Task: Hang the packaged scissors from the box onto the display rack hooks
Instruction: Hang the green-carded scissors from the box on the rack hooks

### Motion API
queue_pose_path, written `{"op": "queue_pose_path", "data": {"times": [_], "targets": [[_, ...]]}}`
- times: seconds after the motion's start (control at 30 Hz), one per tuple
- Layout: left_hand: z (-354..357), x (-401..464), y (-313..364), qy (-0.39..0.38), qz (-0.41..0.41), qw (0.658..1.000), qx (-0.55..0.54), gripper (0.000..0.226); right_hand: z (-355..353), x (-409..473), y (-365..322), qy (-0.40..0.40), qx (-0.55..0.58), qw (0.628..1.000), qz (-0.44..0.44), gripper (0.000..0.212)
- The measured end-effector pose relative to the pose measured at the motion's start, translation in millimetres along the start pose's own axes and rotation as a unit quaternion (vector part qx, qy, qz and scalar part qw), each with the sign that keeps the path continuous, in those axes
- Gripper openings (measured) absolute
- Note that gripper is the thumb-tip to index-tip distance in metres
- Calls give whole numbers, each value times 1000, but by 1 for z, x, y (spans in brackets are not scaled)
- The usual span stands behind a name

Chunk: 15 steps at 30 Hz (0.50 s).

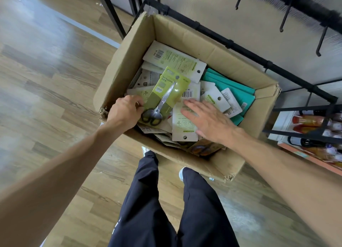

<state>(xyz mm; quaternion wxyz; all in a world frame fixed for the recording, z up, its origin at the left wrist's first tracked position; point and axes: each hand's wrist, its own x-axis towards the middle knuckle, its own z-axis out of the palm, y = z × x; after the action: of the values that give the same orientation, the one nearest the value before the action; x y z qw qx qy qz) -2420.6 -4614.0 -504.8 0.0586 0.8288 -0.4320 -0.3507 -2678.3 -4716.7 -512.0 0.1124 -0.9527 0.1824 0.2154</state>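
Observation:
An open cardboard box [129,49] stands on the floor, filled with several carded scissors packs. My left hand [124,113] pinches the lower left edge of a green scissors pack [166,91] whose steel blades and dark handles face up. My right hand [205,121] lies flat with straight fingers on a white card-back pack [183,128] beside it. Black display rack hooks [285,17] stick out from the rail at the upper right, all bare.
Teal packs [235,91] fill the box's right side. The black rack frame [240,49] runs behind the box. A lower wire shelf with bottles [311,122] sits at the right. My dark-trousered legs [157,200] stand just before the box on the wood floor.

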Motion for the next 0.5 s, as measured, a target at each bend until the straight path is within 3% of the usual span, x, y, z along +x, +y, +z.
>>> {"op": "queue_pose_path", "data": {"times": [0.07, 0.23, 0.3, 0.4, 0.5], "targets": [[-1, -1, -1, 9, 13, 1000, -4, 10, 1, 2, -4, 13, -3, 1000, -5, 83], [-6, -5, -7, 32, 46, 997, -48, 4, 0, -1, -9, -79, -42, 996, -15, 130], [-5, -7, -11, 37, 58, 996, -56, 5, 4, -7, -17, -86, -45, 995, 17, 135], [-2, -10, -13, 48, 79, 993, -67, 15, 15, -16, -30, -68, -26, 996, 60, 121], [-1, -10, -11, 62, 108, 989, -76, 15, 27, -23, -40, -24, -26, 997, 70, 90]]}}
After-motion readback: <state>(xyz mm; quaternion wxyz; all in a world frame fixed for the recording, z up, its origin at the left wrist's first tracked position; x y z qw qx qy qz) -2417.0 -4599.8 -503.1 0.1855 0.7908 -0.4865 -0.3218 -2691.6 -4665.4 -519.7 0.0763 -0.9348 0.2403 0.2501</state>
